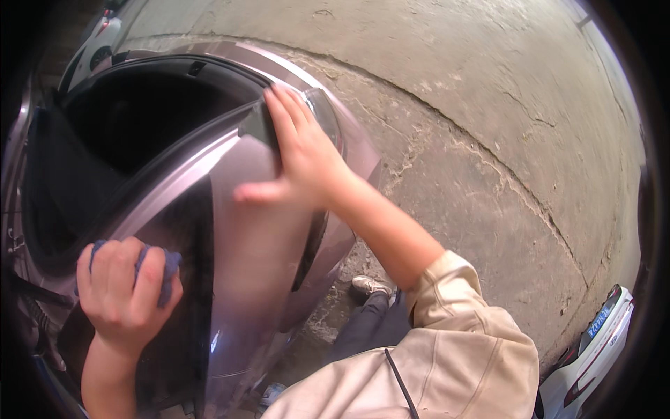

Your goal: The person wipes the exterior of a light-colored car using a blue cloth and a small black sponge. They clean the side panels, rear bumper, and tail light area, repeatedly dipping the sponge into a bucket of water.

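Observation:
My left hand [123,293] is closed around a bunched blue cloth [170,272], held against or just above the dark side glass [180,230] of a pinkish metallic car. My right hand [306,152] is spread, thumb out, over the car's painted body [251,251]; its fingertips reach the edge of a large dark glass [136,110] near a clear lamp [322,112]. It holds nothing that I can see. The hand is slightly blurred, so its exact contact cannot be told.
Cracked concrete floor [492,105] spreads beyond the car. A white car [596,351] stands at the lower right, and another white car [91,52] at the upper left. My shoe [371,285] is on the floor close beside the pinkish car.

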### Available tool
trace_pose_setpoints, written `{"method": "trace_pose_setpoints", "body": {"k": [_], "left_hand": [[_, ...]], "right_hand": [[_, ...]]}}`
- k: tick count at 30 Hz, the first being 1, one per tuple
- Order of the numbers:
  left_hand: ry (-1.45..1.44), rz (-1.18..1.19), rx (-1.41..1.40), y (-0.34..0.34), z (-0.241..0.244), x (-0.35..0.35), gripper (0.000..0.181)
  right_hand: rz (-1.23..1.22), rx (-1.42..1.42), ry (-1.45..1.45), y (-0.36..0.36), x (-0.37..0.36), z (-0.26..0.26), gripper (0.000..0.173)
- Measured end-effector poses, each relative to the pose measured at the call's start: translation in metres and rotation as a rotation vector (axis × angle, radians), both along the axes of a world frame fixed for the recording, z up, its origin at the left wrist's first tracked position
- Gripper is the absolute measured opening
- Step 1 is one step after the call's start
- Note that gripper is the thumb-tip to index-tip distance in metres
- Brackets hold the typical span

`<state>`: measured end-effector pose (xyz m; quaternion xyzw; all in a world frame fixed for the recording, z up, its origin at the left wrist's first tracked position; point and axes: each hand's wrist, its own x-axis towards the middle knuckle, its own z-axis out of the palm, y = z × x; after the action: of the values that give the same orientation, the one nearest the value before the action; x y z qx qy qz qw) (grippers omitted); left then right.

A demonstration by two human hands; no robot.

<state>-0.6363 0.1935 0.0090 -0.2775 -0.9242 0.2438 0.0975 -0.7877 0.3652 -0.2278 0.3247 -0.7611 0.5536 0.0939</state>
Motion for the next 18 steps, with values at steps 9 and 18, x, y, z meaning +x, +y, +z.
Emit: {"method": "trace_pose_setpoints", "body": {"k": [9,18], "left_hand": [[-0.05,0.004,0.001,0.003,0.007,-0.003,0.028],[-0.023,-0.098,-0.053,-0.008,-0.005,-0.004,0.032]], "right_hand": [[-0.025,0.077,0.019,-0.001,0.001,0.013,0.138],[-0.118,0.049,0.091,0.002,0.127,-0.014,0.141]]}}
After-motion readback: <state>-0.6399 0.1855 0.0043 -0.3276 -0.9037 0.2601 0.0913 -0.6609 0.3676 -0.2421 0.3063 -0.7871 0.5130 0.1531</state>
